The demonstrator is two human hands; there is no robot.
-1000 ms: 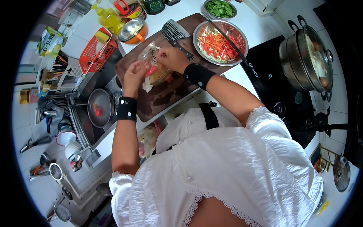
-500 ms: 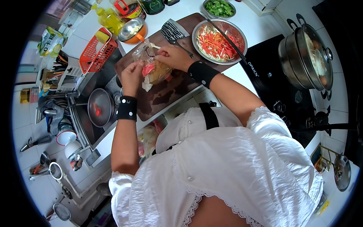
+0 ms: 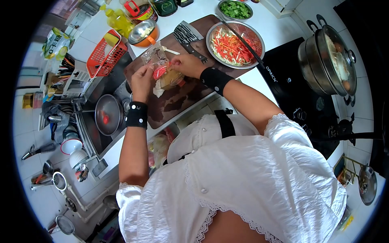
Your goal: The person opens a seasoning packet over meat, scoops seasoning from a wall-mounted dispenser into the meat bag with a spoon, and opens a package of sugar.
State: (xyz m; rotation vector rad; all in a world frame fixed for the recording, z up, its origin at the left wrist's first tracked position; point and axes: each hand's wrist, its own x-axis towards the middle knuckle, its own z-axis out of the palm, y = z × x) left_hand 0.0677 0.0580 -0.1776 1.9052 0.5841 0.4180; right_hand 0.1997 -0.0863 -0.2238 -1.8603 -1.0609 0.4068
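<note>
A clear plastic package (image 3: 172, 77) with a red label and tan contents is between my hands over the dark cutting board (image 3: 162, 111). My left hand (image 3: 142, 81) pinches its left edge. On the other side, the fingers of my right hand (image 3: 187, 65) are closed on its upper right edge. A crumpled whitish piece (image 3: 158, 90) hangs or lies under the package; which one I cannot tell. Beyond the package, a white stick-like thing (image 3: 170, 51) rests near a cleaver (image 3: 188, 35) with a black-and-white patterned blade.
Right of the board, a metal colander (image 3: 260, 36) holds shredded vegetables, with chopsticks across it. Behind stand a bowl of chopped greens (image 3: 235, 9) and an orange-based bowl (image 3: 142, 32). A sink with a pan (image 3: 108, 115) lies left; a steamer pot (image 3: 310, 60) stands on the stove.
My right hand has shifted slightly to the right and down, uncovering more of the white stick-like thing. Both hands keep hold of the package.
</note>
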